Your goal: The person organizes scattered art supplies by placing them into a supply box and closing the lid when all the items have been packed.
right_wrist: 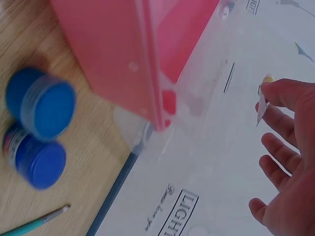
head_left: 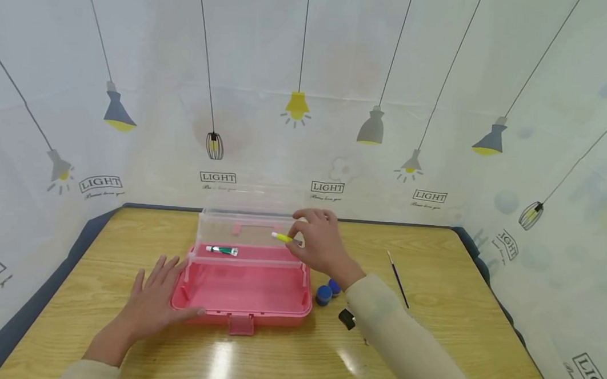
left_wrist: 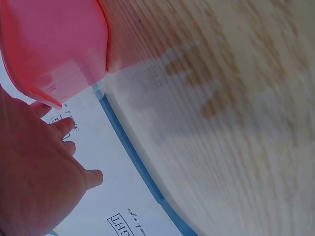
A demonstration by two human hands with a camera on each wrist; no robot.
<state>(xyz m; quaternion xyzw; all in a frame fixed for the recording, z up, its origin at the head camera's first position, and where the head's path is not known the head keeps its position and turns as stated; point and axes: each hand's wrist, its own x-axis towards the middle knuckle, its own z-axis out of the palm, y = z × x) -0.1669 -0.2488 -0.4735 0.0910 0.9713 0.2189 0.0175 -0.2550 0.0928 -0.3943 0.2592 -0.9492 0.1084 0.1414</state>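
A pink plastic box (head_left: 244,289) with a raised clear lid stands open on the table. My left hand (head_left: 150,304) rests against its left side, fingers extended and thumb along the front rim. Above the rear right part of the box, my right hand (head_left: 321,242) pinches a small yellow paint tube (head_left: 282,237) between thumb and forefinger. The tube's flat pale end (right_wrist: 262,105) shows in the right wrist view. Toward the back of the box lies a green paint tube (head_left: 222,250), seen near clear plastic; which layer bears it I cannot tell.
Two blue paint jars (head_left: 323,295) stand close to the box's right side. In front of them is a small black object (head_left: 347,319), partly beside my sleeve. Farther right lies a paintbrush (head_left: 398,280). A printed cloth (head_left: 264,153) with lamp drawings surrounds the wooden table.
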